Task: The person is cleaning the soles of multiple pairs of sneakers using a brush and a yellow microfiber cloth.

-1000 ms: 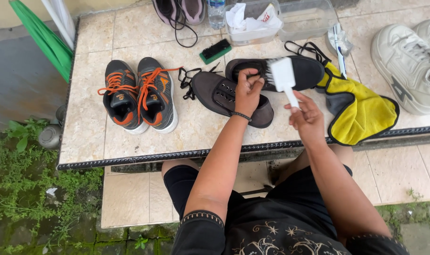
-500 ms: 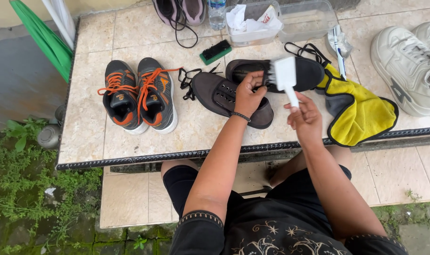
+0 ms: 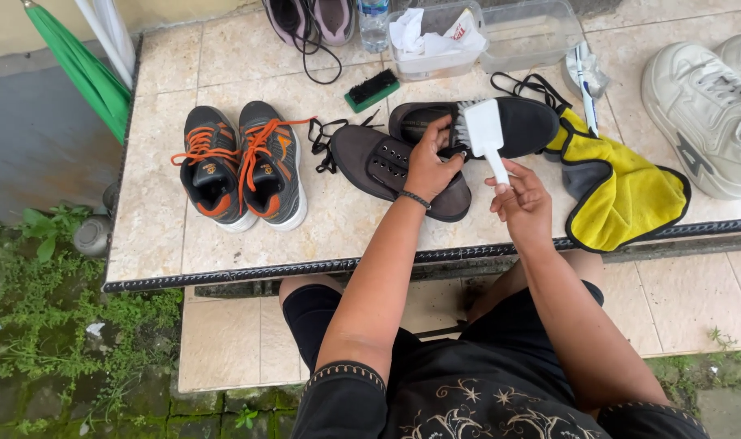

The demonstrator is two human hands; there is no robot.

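Brush in hand, dark shoes on the table.

Head view: my right hand [image 3: 521, 203] pinches the handle of the white brush [image 3: 483, 134], bristles turned toward my left hand [image 3: 431, 167], whose fingers touch the bristles while the palm rests over the near dark shoe [image 3: 370, 162]. The second dark shoe [image 3: 517, 122] lies just behind, laces out. I judge the scrubbing barely begun: both shoes look dry, and the orange-laced pair [image 3: 240, 167] and white sneakers [image 3: 704, 106] sit untouched.

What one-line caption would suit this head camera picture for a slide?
Right hand holds a white brush while left hand touches its bristles above dark shoes.
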